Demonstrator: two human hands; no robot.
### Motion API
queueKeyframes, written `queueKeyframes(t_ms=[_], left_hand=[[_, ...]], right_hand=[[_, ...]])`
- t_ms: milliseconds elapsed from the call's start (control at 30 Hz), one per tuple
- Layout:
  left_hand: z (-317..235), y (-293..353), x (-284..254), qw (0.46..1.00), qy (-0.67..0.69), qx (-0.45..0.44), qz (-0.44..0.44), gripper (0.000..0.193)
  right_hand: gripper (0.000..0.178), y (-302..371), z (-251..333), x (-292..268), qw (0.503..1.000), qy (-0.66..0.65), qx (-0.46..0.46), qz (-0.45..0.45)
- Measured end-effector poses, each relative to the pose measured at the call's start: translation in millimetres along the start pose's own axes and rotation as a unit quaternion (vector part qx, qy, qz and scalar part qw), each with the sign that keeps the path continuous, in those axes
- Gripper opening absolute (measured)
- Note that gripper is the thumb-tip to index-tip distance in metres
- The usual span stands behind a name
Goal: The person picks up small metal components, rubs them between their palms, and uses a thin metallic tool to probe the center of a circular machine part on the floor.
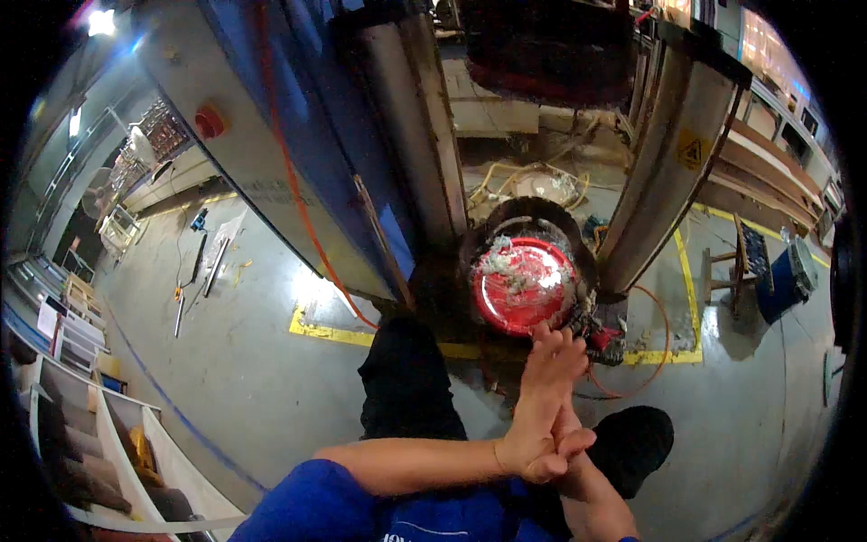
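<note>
Two bare hands, left hand (533, 447) and right hand (553, 375), press together empty, near the lint-caked round red metal disc (524, 285) below a yellow triangular warning sign (691, 150).

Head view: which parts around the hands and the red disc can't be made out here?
- Right hand: its palm is covered by the left hand crossing it.
- Red disc: pale clumps hide part of its face; what they are is too blurred to tell.
- Machine column: top cut off by the frame edge.

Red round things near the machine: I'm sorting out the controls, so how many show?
2: a large red disc just beyond the hands, and a small red button on the grey panel upper left. Others may be hidden.
</note>
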State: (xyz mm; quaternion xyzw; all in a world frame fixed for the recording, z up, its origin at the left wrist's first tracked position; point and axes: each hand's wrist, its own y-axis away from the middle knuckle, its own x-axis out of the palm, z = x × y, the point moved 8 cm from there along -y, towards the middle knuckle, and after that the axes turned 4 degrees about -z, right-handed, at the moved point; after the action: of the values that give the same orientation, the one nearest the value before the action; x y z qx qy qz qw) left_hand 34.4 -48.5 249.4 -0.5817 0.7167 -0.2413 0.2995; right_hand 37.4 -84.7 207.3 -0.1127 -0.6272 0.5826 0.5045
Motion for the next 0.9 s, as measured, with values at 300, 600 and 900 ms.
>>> queueKeyframes(t_ms=[300, 600, 900], left_hand=[[35, 24, -4, 0.922, -0.090, 0.338, 0.165, 0.103], [10, -22, -12, 0.980, -0.016, 0.141, 0.140, 0.130], [28, -13, 1, 0.908, 0.311, -0.279, 0.034, 0.131]], right_hand=[[0.113, 32, -24, -8, 0.978, -0.051, -0.146, -0.140], [0.117, -7, -10, -2, 0.985, 0.074, 0.138, -0.074], [0.153, -40, -20, -30, 0.887, 0.310, 0.341, 0.032]])
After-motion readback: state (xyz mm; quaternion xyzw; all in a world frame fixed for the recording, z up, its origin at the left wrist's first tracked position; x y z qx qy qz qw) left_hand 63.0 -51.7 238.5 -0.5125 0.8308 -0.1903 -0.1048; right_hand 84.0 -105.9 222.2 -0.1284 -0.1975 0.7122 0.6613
